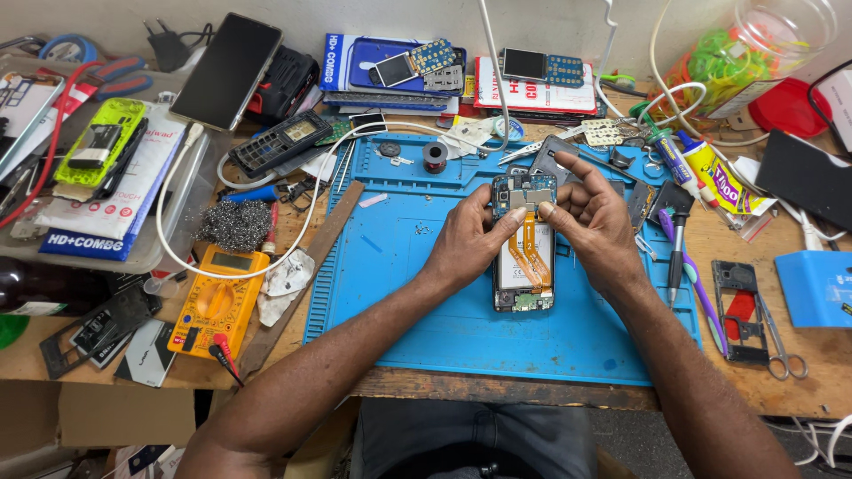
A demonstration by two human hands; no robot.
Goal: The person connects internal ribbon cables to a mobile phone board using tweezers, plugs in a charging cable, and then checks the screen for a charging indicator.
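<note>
An opened phone (524, 244), its back cover off and its orange ribbon cables showing, is lying on a blue repair mat (417, 293) in the middle of the cluttered wooden worktop (825, 355). The left hand (470, 239) and the right hand (595, 222) are both closing on its upper end, thumbs pressing near the circuit board. A yellow multimeter (213, 302) is resting left of the mat, and scissors (781, 341) are lying off to the right.

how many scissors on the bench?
2. One pair of scissors lies at the right edge beside a bare phone frame; one blue-handled pair sits far left on the plastic tray. Clutter may hide others.
</note>
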